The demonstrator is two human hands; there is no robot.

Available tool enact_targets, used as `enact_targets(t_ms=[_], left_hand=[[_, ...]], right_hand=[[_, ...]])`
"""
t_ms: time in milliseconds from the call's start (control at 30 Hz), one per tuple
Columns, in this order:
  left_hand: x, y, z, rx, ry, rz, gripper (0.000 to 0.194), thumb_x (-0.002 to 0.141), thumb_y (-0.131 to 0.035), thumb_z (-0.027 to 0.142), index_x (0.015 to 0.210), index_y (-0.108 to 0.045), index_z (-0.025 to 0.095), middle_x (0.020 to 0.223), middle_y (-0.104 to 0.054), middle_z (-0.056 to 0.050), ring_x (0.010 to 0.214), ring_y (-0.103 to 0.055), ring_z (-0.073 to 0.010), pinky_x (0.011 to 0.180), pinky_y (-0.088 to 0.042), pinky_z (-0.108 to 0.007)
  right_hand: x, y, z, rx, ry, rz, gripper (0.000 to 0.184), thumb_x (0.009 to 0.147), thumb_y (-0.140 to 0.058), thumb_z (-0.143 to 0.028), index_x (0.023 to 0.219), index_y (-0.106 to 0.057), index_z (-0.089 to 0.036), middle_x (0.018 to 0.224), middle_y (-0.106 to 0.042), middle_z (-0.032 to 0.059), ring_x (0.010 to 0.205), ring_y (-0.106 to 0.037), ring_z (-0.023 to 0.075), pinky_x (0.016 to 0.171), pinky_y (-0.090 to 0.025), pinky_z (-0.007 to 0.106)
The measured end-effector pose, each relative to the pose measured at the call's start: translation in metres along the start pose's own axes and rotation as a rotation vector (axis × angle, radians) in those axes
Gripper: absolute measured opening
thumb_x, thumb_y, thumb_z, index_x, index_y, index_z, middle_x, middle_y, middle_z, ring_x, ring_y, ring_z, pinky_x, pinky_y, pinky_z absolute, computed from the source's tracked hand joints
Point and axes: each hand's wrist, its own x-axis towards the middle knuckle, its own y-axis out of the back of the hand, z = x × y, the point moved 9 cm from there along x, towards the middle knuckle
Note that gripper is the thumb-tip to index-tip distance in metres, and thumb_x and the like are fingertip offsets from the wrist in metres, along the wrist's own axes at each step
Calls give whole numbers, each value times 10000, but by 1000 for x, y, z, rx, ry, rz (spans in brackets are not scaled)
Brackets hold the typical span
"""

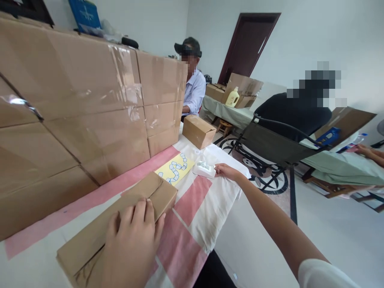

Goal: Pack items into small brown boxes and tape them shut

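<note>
My left hand (132, 236) lies flat, fingers stretched, on top of a small cardboard box (120, 224) with partly open flaps near the table's front. My right hand (226, 171) reaches far out to a small white plastic tray (204, 169) and touches its right end; its fingers are mostly hidden behind the hand. Just left of the tray lies a yellow sheet (175, 168) covered with several small white-blue stickers.
A wall of large taped cartons (84, 112) fills the left. Another small box (198, 131) sits farther along the pink-and-white cloth (207, 208). One person sits behind the cartons; another sits in a dark chair (279, 140) at right.
</note>
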Motion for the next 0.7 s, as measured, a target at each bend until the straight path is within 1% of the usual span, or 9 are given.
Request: enact_targets(t_ms=[100,200,333,433,567,633,700], left_hand=[[0,-2,-1,-6,12,-27,488,1009,-375,366,1215,-693,59,1132,-715,-178,957,-619,-320,832,-473,-487],[-1,-4,-1,-5,-4,-14,480,1006,-378,357,1208,-698,61,1135,-717,-173,955,-623,-318,827,-477,-484],[-2,-5,-1,29,14,23,481,1005,-379,361,1190,-706,60,1122,-721,-169,943,-623,-308,835,-483,-488],[-1,-6,0,54,36,-5,472,1011,-371,345,1200,-707,73,1153,-717,-166,967,-623,-299,875,-484,-491],[0,-6,1,64,39,-29,469,1011,-363,328,1212,-708,83,1167,-721,-163,967,-633,-295,864,-489,-485],[1,-6,1,69,47,-29,474,1011,-358,328,1218,-708,84,1164,-726,-163,975,-638,-294,871,-489,-487],[2,-7,0,77,66,-28,480,1016,-343,331,1211,-716,100,1160,-733,-154,987,-640,-288,883,-488,-482]], right_hand=[[-2,-1,-2,20,-33,-63,307,637,-852,-336,686,-611,-153,687,-605,-12,708,-618,130,841,-571,316],[-4,-3,-3,34,-54,-94,304,639,-857,-333,690,-623,-147,694,-624,1,714,-629,133,856,-570,319],[-4,-3,-2,46,-53,-87,269,655,-831,-319,689,-627,-147,685,-625,1,699,-619,127,858,-567,320],[-1,-1,2,53,-41,-65,257,662,-806,-315,660,-605,-153,665,-610,-4,677,-602,125,847,-569,327],[-1,1,1,64,-10,-47,277,688,-785,-332,624,-575,-164,638,-571,-21,660,-590,122,816,-563,315],[-3,0,0,66,-7,-56,280,694,-799,-339,640,-585,-165,645,-568,-23,674,-598,128,819,-557,313],[-6,-2,-2,62,-21,-82,289,679,-832,-342,673,-605,-162,684,-595,-10,715,-618,139,844,-550,317]])
